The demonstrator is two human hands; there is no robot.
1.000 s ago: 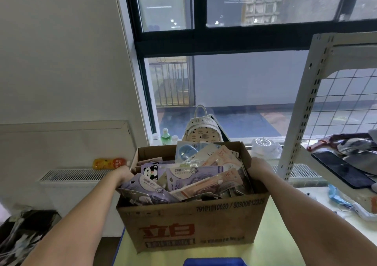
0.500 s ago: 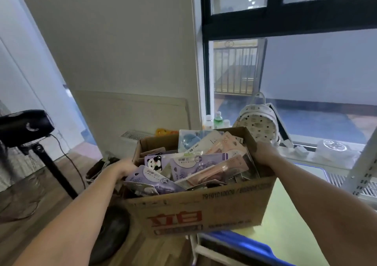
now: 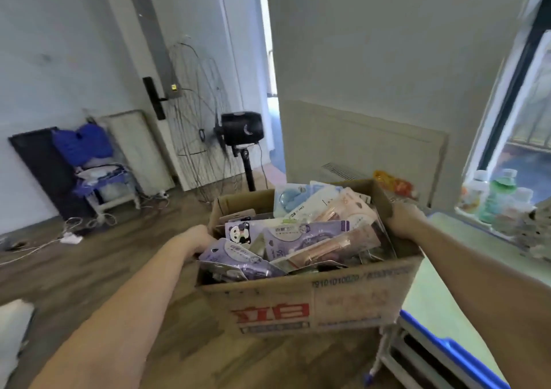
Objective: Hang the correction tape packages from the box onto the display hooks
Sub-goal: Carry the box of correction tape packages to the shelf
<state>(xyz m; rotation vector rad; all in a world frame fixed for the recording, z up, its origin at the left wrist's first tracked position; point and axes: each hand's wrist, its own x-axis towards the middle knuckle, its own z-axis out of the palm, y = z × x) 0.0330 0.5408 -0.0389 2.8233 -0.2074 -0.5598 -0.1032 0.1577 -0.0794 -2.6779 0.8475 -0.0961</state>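
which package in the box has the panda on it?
The small purple package near the box's left side, by the left hand. It alone shows a black-and-white panda; its neighbours show only text and tape dispensers.

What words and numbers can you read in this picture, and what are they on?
"立白", red, on the front of the cardboard box.
"7910101002..." along the box's top edge, then blurred.
"36" on a purple package, sideways.
Other package print and the bottle labels: too blurred.
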